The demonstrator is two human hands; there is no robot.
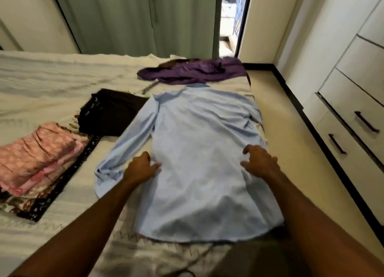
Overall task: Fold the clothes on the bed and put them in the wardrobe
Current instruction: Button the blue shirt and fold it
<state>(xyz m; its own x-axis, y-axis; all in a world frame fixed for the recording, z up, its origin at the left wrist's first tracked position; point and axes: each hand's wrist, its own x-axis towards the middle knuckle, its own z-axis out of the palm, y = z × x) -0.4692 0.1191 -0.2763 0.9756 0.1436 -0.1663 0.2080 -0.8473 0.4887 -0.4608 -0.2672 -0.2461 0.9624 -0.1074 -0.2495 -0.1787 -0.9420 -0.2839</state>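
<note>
A light blue long-sleeved shirt lies spread flat, back up, along the right side of the bed, collar away from me. My left hand rests on its left edge beside the sleeve, fingers loosely bent. At the shirt's right edge my right hand lies with its fingers spread and relaxed. Neither hand visibly grips cloth. A crumpled purple garment lies beyond the collar. Left of the shirt sits a folded dark garment, and a pile of folded pink and patterned clothes lies at the left.
White wardrobe drawers with dark handles stand along the right wall, across a narrow strip of beige floor. Green curtains hang behind the bed, and a doorway opens at the back.
</note>
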